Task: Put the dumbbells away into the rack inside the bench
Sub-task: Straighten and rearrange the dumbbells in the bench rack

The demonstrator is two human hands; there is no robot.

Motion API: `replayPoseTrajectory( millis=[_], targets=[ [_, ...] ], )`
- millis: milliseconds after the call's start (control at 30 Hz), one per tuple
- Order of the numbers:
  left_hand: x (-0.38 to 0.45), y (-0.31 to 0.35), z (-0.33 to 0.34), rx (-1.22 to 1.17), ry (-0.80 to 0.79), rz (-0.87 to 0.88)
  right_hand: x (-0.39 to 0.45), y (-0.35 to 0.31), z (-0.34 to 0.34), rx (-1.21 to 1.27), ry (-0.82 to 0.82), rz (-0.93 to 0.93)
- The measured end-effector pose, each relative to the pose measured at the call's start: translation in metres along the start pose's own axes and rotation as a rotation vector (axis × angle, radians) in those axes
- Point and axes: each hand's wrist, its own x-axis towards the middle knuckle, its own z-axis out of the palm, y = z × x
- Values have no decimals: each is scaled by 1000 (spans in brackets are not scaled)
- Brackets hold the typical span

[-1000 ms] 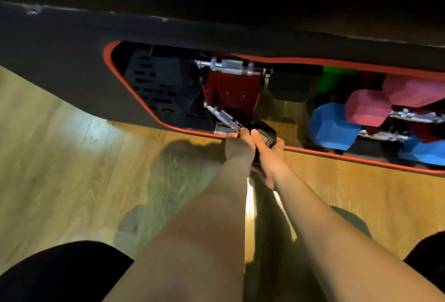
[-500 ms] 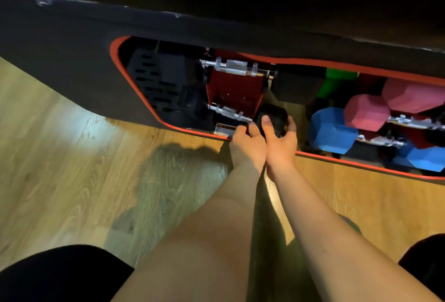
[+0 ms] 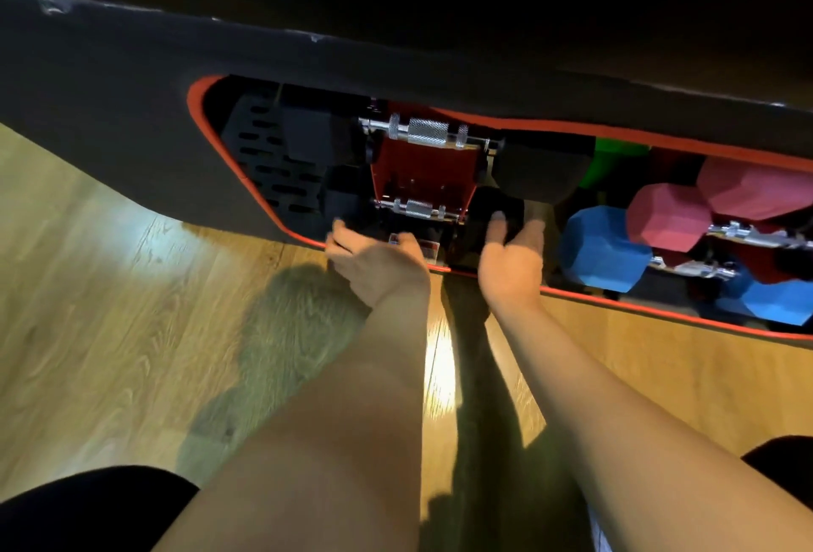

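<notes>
The dark bench (image 3: 132, 120) has a red-rimmed opening with a red rack (image 3: 422, 173) inside. Two black dumbbells with chrome handles lie across the rack: an upper one (image 3: 426, 133) and a lower one (image 3: 418, 208). My right hand (image 3: 512, 256) cups the lower dumbbell's right black head (image 3: 488, 212), thumb on top and fingers round its right side. At the opening's lower rim, my left hand (image 3: 378, 261) has its fingers spread, and they reach towards the dumbbell's left head (image 3: 347, 203). I cannot tell whether they touch it.
Blue dumbbells (image 3: 602, 247), pink dumbbells (image 3: 668, 217) and a green one (image 3: 616, 164) fill the right part of the opening. A slotted black panel (image 3: 272, 168) closes its left end. Wooden floor (image 3: 110, 309) lies below the bench. My dark-clothed knees sit at both bottom corners.
The lower black dumbbell has gone from tilted at the opening's rim to level across the rack. My hands have parted: the left moved left off the head, the right stays on it.
</notes>
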Motion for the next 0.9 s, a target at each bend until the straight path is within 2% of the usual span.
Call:
replayPoseTrajectory(
  millis=[67,167,267,367,467,633,900],
  targets=[
    [20,6,-1,-10,25,4,-9,4,7,-229,-58,-107],
    [51,10,2,203,15,101,-14,0,19,-438,-16,-180],
    [68,10,1,391,-121,200,-8,-2,31,-439,45,-138],
    [75,3,-1,365,-209,311,-6,-4,33,-443,79,-148],
    [77,3,-2,312,-222,273,-5,-3,32,-452,93,-168],
    [77,4,-1,373,-173,347,-4,-5,33,-400,81,-133],
    [75,3,-4,316,-198,341,-2,-7,33,-346,76,-97]
  ],
)
